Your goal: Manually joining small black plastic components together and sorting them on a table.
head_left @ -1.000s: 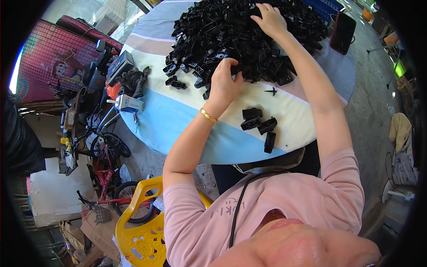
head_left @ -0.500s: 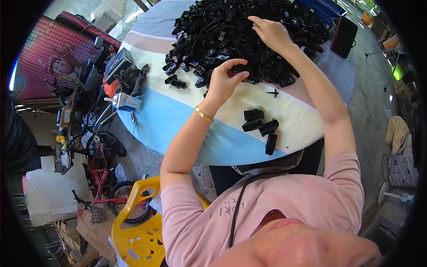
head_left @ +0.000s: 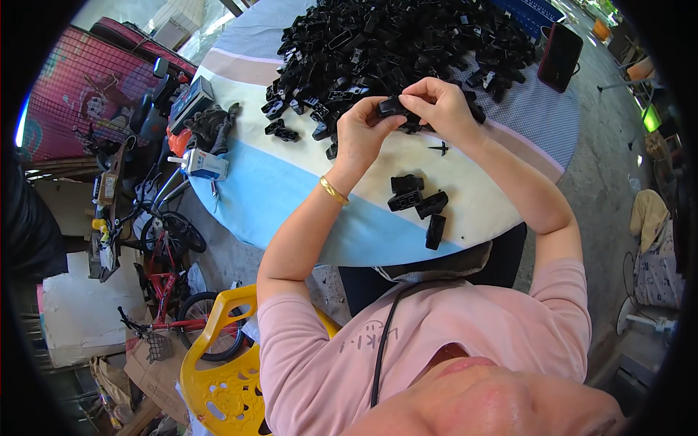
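Note:
Over the near edge of a big heap of black plastic parts (head_left: 407,43), my left hand (head_left: 358,138) pinches one black plastic part (head_left: 391,107) between thumb and fingers. My right hand (head_left: 452,112) meets it from the right, its fingertips closed together against the part's right end. Whether a smaller piece sits between those fingertips is hidden. Nearer to me, several black blocky parts (head_left: 416,198) lie grouped on the cloth. A thin black cross-shaped piece (head_left: 440,148) rests between that group and the heap.
A striped cloth covers the round table (head_left: 291,218). At its left edge are a small white-and-blue box (head_left: 206,165), dark gloves (head_left: 211,127) and another box (head_left: 192,102). A phone (head_left: 561,58) stands at the right, near a blue tray (head_left: 527,16). A yellow chair (head_left: 225,370) is beside me.
My right hand has come back from the heap toward me and joined my left hand at the black part. The left hand has stayed nearly in place, still holding it.

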{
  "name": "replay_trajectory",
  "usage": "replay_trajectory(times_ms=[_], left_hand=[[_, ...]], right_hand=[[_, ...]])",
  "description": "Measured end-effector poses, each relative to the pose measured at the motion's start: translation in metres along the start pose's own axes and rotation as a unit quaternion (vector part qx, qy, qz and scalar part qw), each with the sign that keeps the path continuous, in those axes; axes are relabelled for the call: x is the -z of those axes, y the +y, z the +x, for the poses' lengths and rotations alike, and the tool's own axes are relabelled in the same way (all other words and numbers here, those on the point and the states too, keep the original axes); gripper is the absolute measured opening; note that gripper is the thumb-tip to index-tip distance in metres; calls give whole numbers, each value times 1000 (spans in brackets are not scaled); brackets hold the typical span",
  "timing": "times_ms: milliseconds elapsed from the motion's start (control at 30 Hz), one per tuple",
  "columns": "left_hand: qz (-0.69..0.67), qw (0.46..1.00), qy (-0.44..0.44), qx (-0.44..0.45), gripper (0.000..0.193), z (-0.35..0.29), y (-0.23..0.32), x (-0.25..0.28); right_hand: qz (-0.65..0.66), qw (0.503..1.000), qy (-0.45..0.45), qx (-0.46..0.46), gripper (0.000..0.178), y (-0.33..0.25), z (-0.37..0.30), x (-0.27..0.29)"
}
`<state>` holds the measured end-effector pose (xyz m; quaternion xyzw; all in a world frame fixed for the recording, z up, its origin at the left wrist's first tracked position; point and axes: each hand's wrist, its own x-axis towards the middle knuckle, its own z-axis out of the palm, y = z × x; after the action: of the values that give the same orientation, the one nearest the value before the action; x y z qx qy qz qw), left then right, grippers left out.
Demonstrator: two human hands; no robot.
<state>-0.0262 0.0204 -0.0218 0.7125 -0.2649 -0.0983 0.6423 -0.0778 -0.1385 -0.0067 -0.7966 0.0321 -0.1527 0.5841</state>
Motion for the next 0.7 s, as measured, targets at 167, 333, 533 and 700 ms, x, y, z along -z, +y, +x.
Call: replay_trajectory(times_ms=[167,333,533,700], left_hand=[[-119,993,-10,16,35,0,-6,1],[-328,937,-19,119,31,1,-4,4],[-302,946,-73,92,34,5,2,20],[-41,940,-337,26,28,-3,14,4]], right_hand=[[11,999,10,47,12,11,1,-5],[-100,972,32,210,10,12,-5,-10],[124,989,-76,8,19,4,11,0],[-269,927,183,185,33,54,111,95]])
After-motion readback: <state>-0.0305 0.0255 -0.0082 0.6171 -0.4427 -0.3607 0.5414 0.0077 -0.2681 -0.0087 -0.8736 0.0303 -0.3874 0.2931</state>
